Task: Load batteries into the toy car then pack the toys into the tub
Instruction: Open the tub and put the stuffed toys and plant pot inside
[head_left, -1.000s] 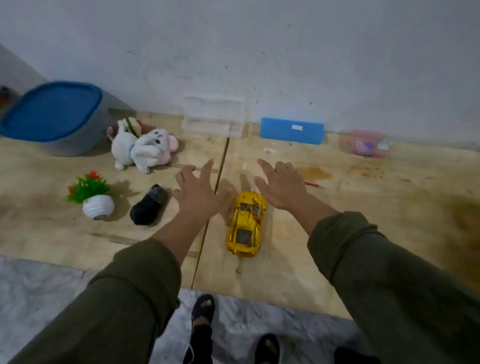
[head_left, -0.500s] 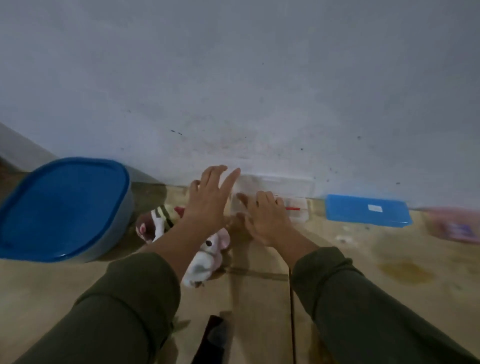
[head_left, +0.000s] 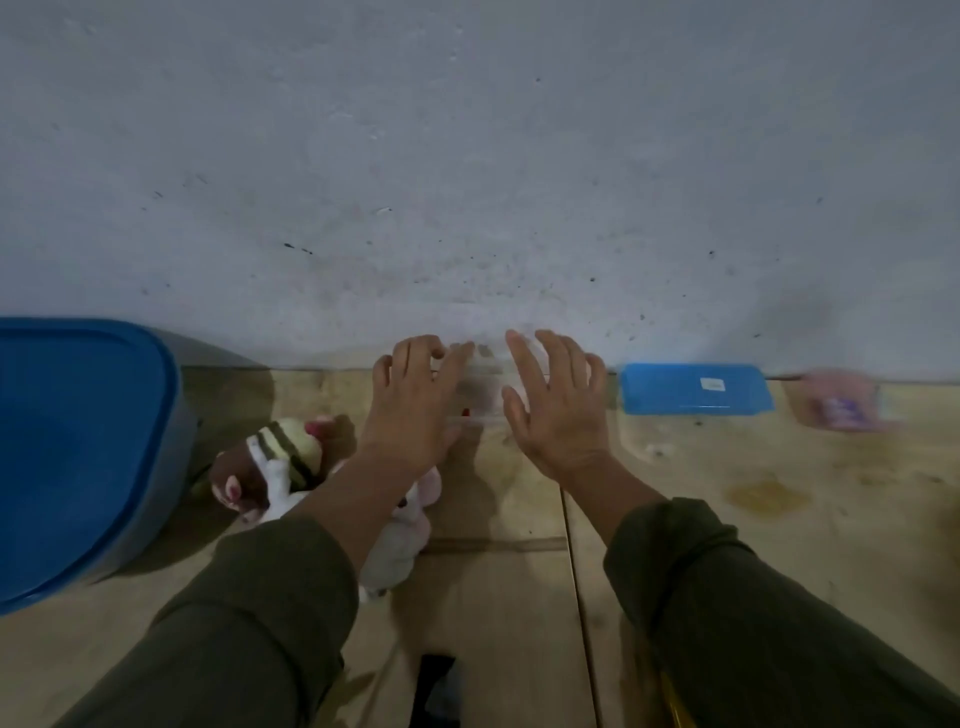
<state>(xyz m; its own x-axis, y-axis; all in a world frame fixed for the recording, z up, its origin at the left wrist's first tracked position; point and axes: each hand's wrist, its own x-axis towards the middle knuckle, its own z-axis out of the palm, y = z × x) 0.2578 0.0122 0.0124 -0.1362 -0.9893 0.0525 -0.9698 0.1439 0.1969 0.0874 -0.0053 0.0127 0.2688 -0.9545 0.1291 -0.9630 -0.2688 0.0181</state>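
Observation:
My left hand (head_left: 415, 410) and my right hand (head_left: 558, 410) reach side by side to a clear plastic box (head_left: 480, 384) that stands against the wall. Both hands have spread fingers over the box's two sides; whether they touch it is unclear. The grey tub with its blue lid (head_left: 78, 447) stands at the left. Soft toys (head_left: 280, 462) lie between the tub and my left forearm, among them a white plush (head_left: 395, 551) partly under that arm. Only a yellow sliver of the toy car (head_left: 675, 701) shows at the bottom edge beside my right sleeve.
A blue flat case (head_left: 693, 396) and a blurred pink packet (head_left: 844, 408) lie along the wall to the right. A black object (head_left: 436, 686) lies at the bottom between my arms. The wooden board (head_left: 779, 519) has stains on its right part.
My view has tilted up toward the wall and the car has dropped almost out of sight. Both hands went forward from beside the car to the clear box, then spread apart over it.

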